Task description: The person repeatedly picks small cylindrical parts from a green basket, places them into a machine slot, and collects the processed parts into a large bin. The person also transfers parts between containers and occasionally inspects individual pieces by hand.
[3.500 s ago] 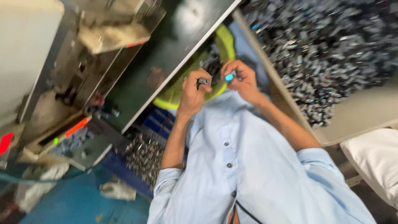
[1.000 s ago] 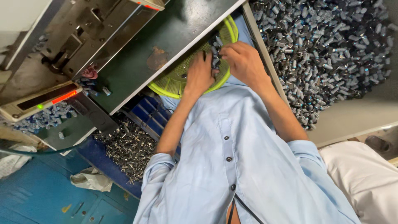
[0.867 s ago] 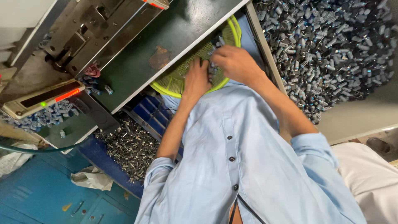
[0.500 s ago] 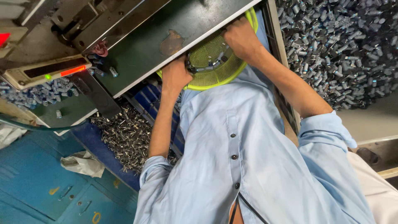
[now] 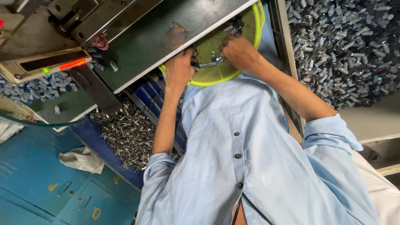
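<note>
green bench [image 5: 137, 46]: one yellow basket [image 5: 246, 46], two hands inside.

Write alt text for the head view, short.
Both hands work in a yellow-green mesh basket on the person's lap: the left hand grips a small dark part at its rim, the right hand picks among small parts inside. A green work table lies beyond it, a pile of small metal parts to the right.

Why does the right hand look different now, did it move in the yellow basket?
Yes. The right hand has come back from the yellow basket's far rim to its middle.
</note>
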Demonstrator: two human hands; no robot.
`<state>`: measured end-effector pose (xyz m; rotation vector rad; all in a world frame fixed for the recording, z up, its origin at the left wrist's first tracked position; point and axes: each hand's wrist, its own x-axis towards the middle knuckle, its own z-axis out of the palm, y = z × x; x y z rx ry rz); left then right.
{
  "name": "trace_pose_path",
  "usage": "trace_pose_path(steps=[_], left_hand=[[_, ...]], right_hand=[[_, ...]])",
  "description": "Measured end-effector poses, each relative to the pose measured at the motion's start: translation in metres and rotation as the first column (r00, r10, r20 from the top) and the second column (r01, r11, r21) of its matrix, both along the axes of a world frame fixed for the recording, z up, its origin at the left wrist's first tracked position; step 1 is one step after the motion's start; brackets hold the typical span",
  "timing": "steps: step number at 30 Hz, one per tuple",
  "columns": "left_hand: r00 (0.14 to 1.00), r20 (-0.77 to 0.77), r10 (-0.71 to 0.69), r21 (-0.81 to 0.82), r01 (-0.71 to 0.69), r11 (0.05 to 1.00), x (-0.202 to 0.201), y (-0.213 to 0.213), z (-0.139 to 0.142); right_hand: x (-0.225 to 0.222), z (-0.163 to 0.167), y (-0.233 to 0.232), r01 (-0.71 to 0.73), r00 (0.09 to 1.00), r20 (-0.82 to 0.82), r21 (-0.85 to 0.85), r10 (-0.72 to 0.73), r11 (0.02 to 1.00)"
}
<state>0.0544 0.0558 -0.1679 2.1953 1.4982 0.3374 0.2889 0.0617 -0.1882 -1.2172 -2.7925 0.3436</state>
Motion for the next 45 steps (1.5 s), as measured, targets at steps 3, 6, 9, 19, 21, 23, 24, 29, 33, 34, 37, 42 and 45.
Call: trace_pose_path(steps=[3, 6, 9, 19, 21, 23, 24, 29, 33, 34, 37, 42, 45], left_hand=[[0.984, 0.166, -0.072, -0.041, 0.08, 0.996, 0.015, -0.009, 0.002], [0.968, 0.147, -0.205, 0.005, 0.207, 0.978, 0.034, -0.014, -0.005], [0.956, -0.005, -0.294, -0.098, 0.292, 0.951, 0.049, -0.012, -0.013], [0.892, 0.068, -0.448, -0.238, 0.45, 0.861, 0.045, -0.003, -0.013], [0.894, 0.097, -0.437, -0.222, 0.448, 0.866, 0.042, -0.006, -0.014], [0.905, 0.117, -0.409, -0.218, 0.426, 0.878, 0.039, -0.008, -0.016], [0.914, 0.122, -0.386, -0.226, 0.404, 0.886, 0.038, -0.009, -0.016], [0.962, 0.055, -0.268, -0.226, 0.274, 0.935, 0.036, -0.012, -0.013], [0.987, 0.126, -0.103, -0.178, 0.124, 0.976, 0.035, -0.014, -0.003], [0.984, 0.17, -0.055, -0.165, 0.084, 0.983, 0.034, -0.016, 0.0], [0.982, 0.19, -0.006, -0.168, 0.038, 0.985, 0.035, -0.016, 0.003], [0.627, 0.608, 0.487, -0.661, 0.059, 0.748, 0.05, -0.002, -0.003], [0.196, 0.615, 0.764, -0.768, 0.369, 0.523, 0.057, 0.009, -0.004]], right_hand=[[-0.003, -0.002, -0.003, 0.013, 1.0, 0.021, -0.04, -0.012, 0.999], [-0.003, -0.001, -0.005, 0.01, 0.999, 0.044, -0.052, -0.008, 0.999], [-0.004, 0.001, -0.006, -0.006, 0.999, -0.04, -0.117, 0.002, 0.993], [-0.002, -0.005, -0.021, -0.043, 0.984, -0.176, -0.251, -0.002, 0.967], [0.0, -0.002, -0.026, -0.048, 0.974, -0.227, -0.306, -0.024, 0.951], [0.002, 0.004, -0.028, -0.038, 0.972, -0.228, -0.391, -0.057, 0.92], [0.003, 0.007, -0.029, -0.024, 0.976, -0.205, -0.449, -0.077, 0.893], [0.005, 0.014, -0.029, 0.105, 0.979, -0.08, -0.586, -0.186, 0.803], [0.002, 0.007, -0.035, 0.175, 0.961, -0.107, -0.486, -0.257, 0.856], [0.0, 0.005, -0.037, 0.201, 0.958, -0.093, -0.46, -0.272, 0.865], [-0.008, -0.001, -0.037, 0.225, 0.972, 0.021, -0.394, -0.236, 0.891], [-0.014, 0.002, -0.028, 0.176, 0.981, 0.148, -0.438, -0.123, 0.882], [-0.015, 0.012, -0.026, 0.209, 0.976, 0.001, -0.27, -0.217, 0.94]])
